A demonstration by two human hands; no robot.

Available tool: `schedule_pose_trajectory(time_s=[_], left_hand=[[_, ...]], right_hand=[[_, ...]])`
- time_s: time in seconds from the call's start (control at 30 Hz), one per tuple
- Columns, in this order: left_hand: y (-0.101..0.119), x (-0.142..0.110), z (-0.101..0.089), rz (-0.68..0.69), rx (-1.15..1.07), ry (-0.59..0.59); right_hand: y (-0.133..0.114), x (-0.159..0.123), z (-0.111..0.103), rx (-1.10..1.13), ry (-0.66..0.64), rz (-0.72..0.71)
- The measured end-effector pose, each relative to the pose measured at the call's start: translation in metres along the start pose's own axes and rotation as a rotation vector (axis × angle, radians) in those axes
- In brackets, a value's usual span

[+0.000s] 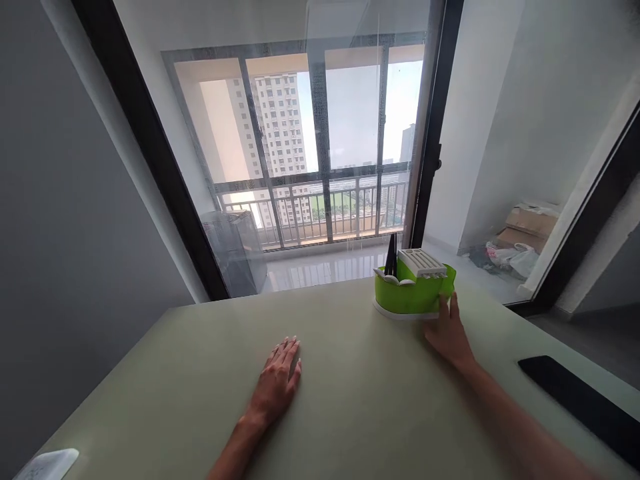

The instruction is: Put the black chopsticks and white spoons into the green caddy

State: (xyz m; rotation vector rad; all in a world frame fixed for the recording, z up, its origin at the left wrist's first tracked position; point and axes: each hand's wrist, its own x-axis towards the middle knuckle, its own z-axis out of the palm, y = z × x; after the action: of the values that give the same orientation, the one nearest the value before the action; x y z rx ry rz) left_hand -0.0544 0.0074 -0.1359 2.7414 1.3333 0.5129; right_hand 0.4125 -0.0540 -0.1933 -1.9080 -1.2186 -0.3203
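Toward the far right of the table stands a bright green plastic knife holder (407, 298) with a white base and a slotted white top (423, 262). Dark pointed blades (391, 257) stick up from its left part. My right hand (450, 333) is at the holder's right front corner, fingers stretched upward and apart, seemingly touching its side; slight blur hides the exact contact. My left hand (277, 380) lies flat, palm down, on the table left of centre, with nothing in it.
The pale green tabletop (340, 427) ends at a glass door. A long black flat object (585, 400) lies along the right edge, and a white item (50, 465) sits in the lower left corner. Beyond the glass are cardboard boxes and bags (523, 237).
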Motion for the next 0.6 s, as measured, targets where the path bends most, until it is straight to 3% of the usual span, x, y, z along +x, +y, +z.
schedule_pose_trajectory(time_s=[0.23, 0.6], left_hand=[[0.003, 0.000, -0.001, -0.014, 0.004, 0.005], [0.003, 0.000, 0.003, -0.017, 0.018, 0.033]], right_hand=[[-0.008, -0.007, -0.008, -0.073, -0.140, 0.043], [-0.053, -0.029, 0.005, -0.010, -0.093, -0.027]])
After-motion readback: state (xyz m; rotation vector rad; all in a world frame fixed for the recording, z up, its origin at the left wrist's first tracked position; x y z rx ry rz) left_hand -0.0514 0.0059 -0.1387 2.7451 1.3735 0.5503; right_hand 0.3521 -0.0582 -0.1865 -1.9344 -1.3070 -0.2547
